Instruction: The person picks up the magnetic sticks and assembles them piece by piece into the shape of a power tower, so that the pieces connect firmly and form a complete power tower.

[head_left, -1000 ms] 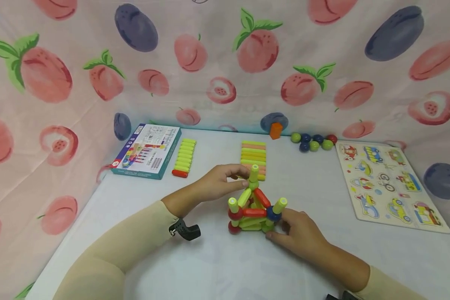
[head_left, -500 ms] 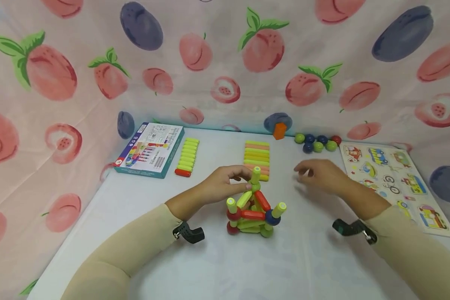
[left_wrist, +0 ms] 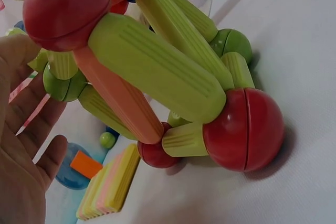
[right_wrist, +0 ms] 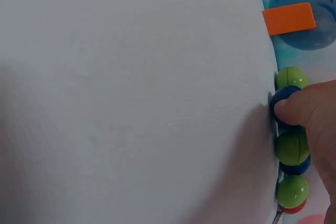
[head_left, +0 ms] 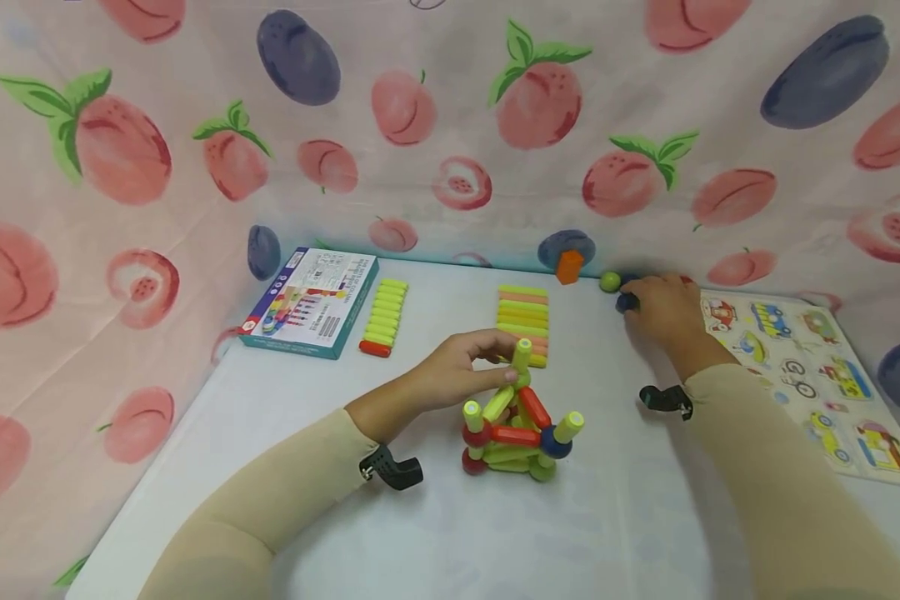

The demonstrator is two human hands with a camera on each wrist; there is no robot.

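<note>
A frame of magnetic building sticks and balls (head_left: 515,436) stands on the white table, with red and green sticks joined by red, blue and green balls. Short light-green sticks rise from its upper corners. My left hand (head_left: 453,371) holds the frame at its back upper corner, thumb and index finger about the green ball there. At the back right, my right hand (head_left: 667,312) reaches over a group of loose balls. Its thumb presses on a dark blue ball (right_wrist: 283,95) in the right wrist view, while its other fingers are mostly hidden. Green balls (right_wrist: 292,147) lie beside it.
A row of yellow, green and pink sticks (head_left: 523,315) lies behind the frame. Farther left are a row of green sticks with a red one (head_left: 376,348) and a flat box (head_left: 311,300). An orange block (head_left: 569,267) stands at the back; a picture board (head_left: 802,375) lies right.
My right hand has left the frame's right side and moved up and right to the loose balls. The left hand has stayed at the frame's back corner.
</note>
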